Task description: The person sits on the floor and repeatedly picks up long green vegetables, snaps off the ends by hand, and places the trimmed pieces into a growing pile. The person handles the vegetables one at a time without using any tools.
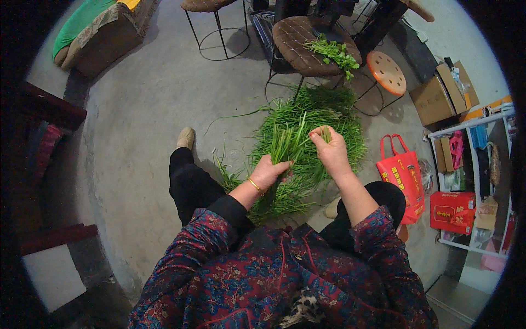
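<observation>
My left hand (269,172), with a gold bangle at the wrist, is closed around a bunch of long green stalks (285,142) whose ends point away from me. Up and to the right of it, my right hand (331,148) pinches some thin stalks and blades between thumb and fingers. Beneath both hands a large loose heap of grass-like greens (349,123) lies on the concrete floor between my feet. Beyond the heap, leafy green sprigs (335,53) rest on a brown quilted stool (291,45).
An orange-topped stool (386,73) stands beyond the heap to the right. A red tote bag (402,181), a red box (453,211) and a white shelf rack (474,164) are on the right. A cardboard box (435,100) sits by the wall, and a sofa (109,41) is upper left.
</observation>
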### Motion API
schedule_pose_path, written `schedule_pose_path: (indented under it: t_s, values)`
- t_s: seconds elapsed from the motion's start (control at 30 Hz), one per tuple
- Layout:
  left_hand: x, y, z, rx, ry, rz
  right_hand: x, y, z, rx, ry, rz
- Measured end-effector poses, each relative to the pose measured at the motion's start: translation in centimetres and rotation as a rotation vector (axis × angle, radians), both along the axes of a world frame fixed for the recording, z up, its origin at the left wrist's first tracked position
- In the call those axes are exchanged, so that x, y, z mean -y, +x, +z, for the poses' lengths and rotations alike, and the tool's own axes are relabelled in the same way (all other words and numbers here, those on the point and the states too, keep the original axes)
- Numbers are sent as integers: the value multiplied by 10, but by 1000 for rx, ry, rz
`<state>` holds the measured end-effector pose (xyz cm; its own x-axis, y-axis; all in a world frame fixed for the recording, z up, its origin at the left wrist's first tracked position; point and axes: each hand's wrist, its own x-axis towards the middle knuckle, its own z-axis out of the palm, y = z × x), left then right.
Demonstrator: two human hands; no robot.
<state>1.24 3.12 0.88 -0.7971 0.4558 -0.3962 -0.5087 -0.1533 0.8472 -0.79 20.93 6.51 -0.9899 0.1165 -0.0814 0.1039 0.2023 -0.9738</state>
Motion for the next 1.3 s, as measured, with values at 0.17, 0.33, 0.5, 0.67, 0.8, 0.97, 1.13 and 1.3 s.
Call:
schedule_pose_path:
  t_s: [0.17, 0.33, 0.5, 0.67, 0.8, 0.97, 1.13, 1.3]
  values:
    - [1, 0, 1, 35, 45, 6, 2, 6, 5, 166, -315, 98]
    - [1, 0, -1, 109, 152, 22, 5, 7, 9, 61, -252, 107]
    - [5, -8, -8, 141, 277, 146, 1, 11, 16, -97, -274, 78]
    - [14, -16, -16, 205, 268, 201, -9, 9, 34, -224, -474, 0]
    - [20, -21, -20, 227, 322, 300, -34, 3, 54, -319, -570, -125]
    - [27, -28, -25, 227, 327, 427, -74, -5, 78, -381, -778, -277]
    - [35, -30, -21, 163, 201, 448, -100, 2, 82, -314, -949, -244]
    - [31, -23, -7, 1, 39, 266, -92, 5, 71, -99, -955, -39]
